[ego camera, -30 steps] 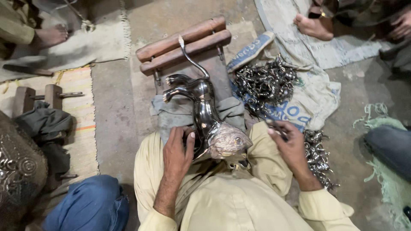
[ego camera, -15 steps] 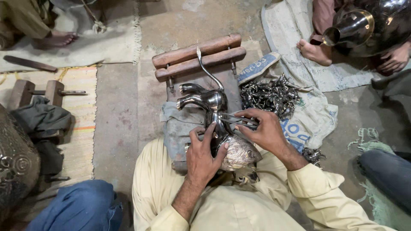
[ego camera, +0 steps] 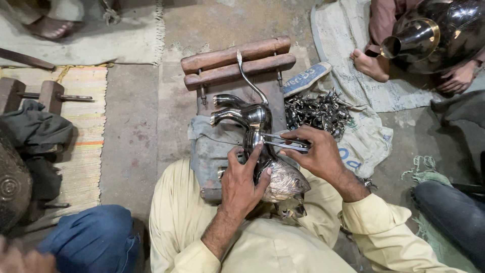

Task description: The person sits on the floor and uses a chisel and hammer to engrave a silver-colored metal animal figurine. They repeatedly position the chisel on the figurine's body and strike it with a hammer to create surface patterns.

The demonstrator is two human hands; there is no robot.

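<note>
With the lion (ego camera: pixel 262 151) on the lap at 6 o'clock, left hand (ego camera: pixel 242 184) clasping its body, right hand (ego camera: pixel 318 154) should pinch the leg (ego camera: pixel 288 143) squarely against the flank.

Concrete floor (ego camera: pixel 131 131) under mats (ego camera: pixel 76 126), sacks (ego camera: pixel 364 86)

Left hand (ego camera: pixel 242 179): near centre, bare forearm raised, fingers curled in a grasp.
Right hand (ego camera: pixel 316 151): right of it, fingertips pinched, cream sleeve.
</note>
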